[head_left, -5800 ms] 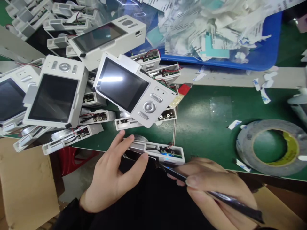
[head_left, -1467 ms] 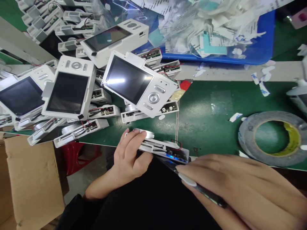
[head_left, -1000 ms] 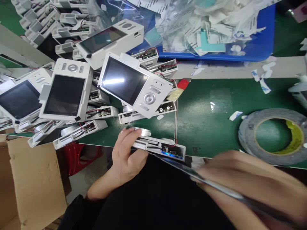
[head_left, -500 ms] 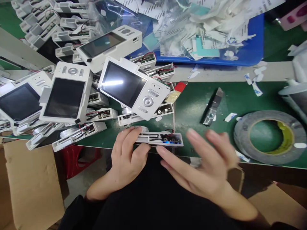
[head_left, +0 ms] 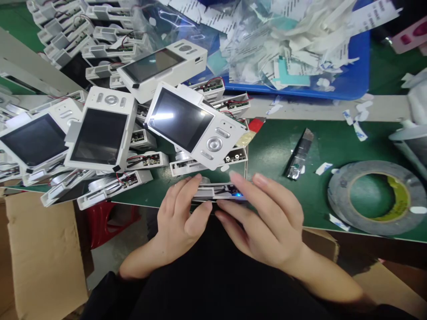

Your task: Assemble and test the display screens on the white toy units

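At the table's front edge a white digital camera stands on its side, its open edge showing a circuit board with a blue light. My left hand grips its left end, thumb at the near face and fingers over the far side. Around the right end is my right hand, its fingers on both sides of the camera and partly hiding it. Just beyond lies another white camera, screen up, on top of opened camera bodies. A second screen-up camera rests to its left.
A blue tray heaped with paper and plastic scraps stands at the back. On the right are a roll of tape and a tape-wrapped blade. Several opened camera bodies crowd the left. Below is a cardboard box.
My right hand has moved left from beside the camera onto its right end. The left hand keeps its grip. The whole view has shifted slightly.
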Tool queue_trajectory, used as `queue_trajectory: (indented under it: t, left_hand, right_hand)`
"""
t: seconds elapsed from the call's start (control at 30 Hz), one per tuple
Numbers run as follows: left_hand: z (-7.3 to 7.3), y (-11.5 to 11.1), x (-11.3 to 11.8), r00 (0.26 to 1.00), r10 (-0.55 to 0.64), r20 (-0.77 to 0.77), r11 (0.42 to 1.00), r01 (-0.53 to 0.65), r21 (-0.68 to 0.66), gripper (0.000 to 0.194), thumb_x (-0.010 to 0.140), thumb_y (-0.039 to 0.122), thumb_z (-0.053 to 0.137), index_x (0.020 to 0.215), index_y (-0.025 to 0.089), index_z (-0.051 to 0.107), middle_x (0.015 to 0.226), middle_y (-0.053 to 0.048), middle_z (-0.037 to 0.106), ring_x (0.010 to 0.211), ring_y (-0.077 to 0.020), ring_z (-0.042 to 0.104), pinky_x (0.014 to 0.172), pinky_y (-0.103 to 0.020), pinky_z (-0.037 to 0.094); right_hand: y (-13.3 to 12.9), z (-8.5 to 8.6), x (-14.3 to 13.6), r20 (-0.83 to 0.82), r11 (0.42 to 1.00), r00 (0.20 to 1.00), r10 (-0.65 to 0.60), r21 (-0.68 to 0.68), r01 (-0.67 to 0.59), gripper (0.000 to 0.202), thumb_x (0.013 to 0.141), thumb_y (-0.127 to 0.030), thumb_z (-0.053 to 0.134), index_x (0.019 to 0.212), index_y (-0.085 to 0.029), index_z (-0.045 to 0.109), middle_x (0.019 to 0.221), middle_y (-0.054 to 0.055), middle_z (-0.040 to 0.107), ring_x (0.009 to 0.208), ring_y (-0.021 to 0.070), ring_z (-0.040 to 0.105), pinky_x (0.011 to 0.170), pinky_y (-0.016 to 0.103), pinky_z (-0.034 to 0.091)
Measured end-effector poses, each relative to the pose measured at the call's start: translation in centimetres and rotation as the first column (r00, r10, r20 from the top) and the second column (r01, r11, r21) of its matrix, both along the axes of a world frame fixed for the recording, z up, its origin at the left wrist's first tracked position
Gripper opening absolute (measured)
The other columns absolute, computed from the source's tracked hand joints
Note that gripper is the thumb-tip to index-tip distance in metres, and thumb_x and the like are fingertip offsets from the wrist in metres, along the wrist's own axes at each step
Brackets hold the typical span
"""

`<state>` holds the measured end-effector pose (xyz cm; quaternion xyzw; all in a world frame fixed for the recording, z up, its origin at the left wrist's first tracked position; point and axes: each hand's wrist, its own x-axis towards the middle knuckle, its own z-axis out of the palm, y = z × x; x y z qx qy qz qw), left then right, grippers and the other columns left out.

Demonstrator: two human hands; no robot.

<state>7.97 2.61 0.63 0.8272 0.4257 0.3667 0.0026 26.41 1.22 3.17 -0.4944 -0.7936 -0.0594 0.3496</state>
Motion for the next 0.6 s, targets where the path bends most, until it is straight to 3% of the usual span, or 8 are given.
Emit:
queue_trajectory:
  t: [0.1, 0.23, 0.3, 0.37, 0.47, 0.53, 0.6]
  left_hand:
    - [-0.3, -0.1, 0.3, 1.000, 0.007, 0.008, 1.000, -0.007, -0.009, 0.030, 0.091, 0.007, 0.070, 0.110, 0.023, 0.054, 0.127, -0.017, 0.077, 0.119, -0.0287, 0.075, 0.096, -0.046, 0.064]
    - [0.5, -0.9, 0.0, 1.000, 0.008, -0.020, 1.000, -0.008, -0.017, 0.040, 0.090, 0.004, 0.074, 0.119, 0.022, 0.055, 0.131, -0.018, 0.075, 0.125, -0.0292, 0.073, 0.101, -0.047, 0.064]
    - [1.9, -1.5, -1.2, 0.998, -0.031, -0.049, 0.994, 0.025, -0.109, 0.046, 0.091, 0.006, 0.077, 0.129, 0.020, 0.055, 0.133, -0.020, 0.073, 0.129, -0.0298, 0.071, 0.105, -0.045, 0.063]
    - [3.7, -1.9, -3.4, 0.984, -0.172, 0.047, 0.935, 0.178, -0.307, 0.055, 0.097, 0.033, 0.077, 0.144, 0.020, 0.051, 0.138, -0.022, 0.070, 0.134, -0.0292, 0.069, 0.110, -0.043, 0.062]
    - [5.5, -1.6, -6.7, 0.926, -0.241, 0.290, 0.647, 0.376, -0.664, 0.079, 0.097, 0.070, 0.059, 0.158, 0.023, 0.045, 0.147, -0.024, 0.064, 0.141, -0.0308, 0.065, 0.110, -0.042, 0.063]
    - [5.6, -0.8, -7.9, 0.877, -0.182, 0.444, 0.425, 0.478, -0.769, 0.076, 0.103, 0.072, 0.043, 0.163, 0.025, 0.043, 0.155, -0.024, 0.059, 0.143, -0.0295, 0.065, 0.104, -0.038, 0.065]
    - [5.1, 0.1, -7.8, 0.804, -0.191, 0.563, 0.192, 0.593, -0.782, 0.075, 0.106, 0.072, 0.035, 0.166, 0.028, 0.040, 0.152, -0.022, 0.063, 0.139, -0.0285, 0.068, 0.100, -0.039, 0.066]
  right_hand:
    - [-0.1, 0.8, -0.8, 0.019, 0.993, 0.998, -0.058, -0.100, 0.059, 0.008, 0.098, -0.024, 0.074, 0.101, -0.018, 0.070, 0.134, 0.019, 0.077, 0.128, 0.0305, 0.072, 0.106, 0.040, 0.060]
    - [-0.1, 1.6, -0.9, 0.003, 0.988, 1.000, -0.014, -0.152, 0.015, 0.007, 0.098, -0.014, 0.073, 0.098, -0.017, 0.066, 0.132, 0.021, 0.077, 0.131, 0.0324, 0.072, 0.104, 0.040, 0.064]
    - [-0.1, 2.1, -0.4, -0.006, 0.977, 0.998, 0.058, -0.207, -0.058, 0.006, 0.101, -0.013, 0.068, 0.097, -0.018, 0.066, 0.130, 0.020, 0.077, 0.131, 0.0319, 0.073, 0.104, 0.040, 0.065]
    - [-0.3, 2.7, 0.4, -0.013, 0.954, 0.992, 0.127, -0.271, -0.126, 0.007, 0.103, -0.014, 0.064, 0.098, -0.018, 0.067, 0.132, 0.018, 0.077, 0.132, 0.0308, 0.072, 0.105, 0.039, 0.066]
    - [-1.0, 3.6, 1.2, -0.066, 0.902, 0.970, 0.233, -0.358, -0.241, 0.012, 0.105, -0.016, 0.061, 0.096, -0.018, 0.070, 0.133, 0.015, 0.078, 0.135, 0.0277, 0.070, 0.111, 0.038, 0.064]
    - [-1.6, 3.9, 1.4, -0.153, 0.861, 0.950, 0.273, -0.402, -0.313, 0.019, 0.107, -0.018, 0.058, 0.095, -0.019, 0.072, 0.133, 0.010, 0.079, 0.138, 0.0226, 0.067, 0.118, 0.034, 0.059]
    - [-2.0, 3.7, 1.3, -0.264, 0.836, 0.919, 0.292, -0.396, -0.380, 0.030, 0.112, -0.023, 0.050, 0.092, -0.022, 0.073, 0.132, 0.005, 0.079, 0.141, 0.0164, 0.065, 0.122, 0.029, 0.053]
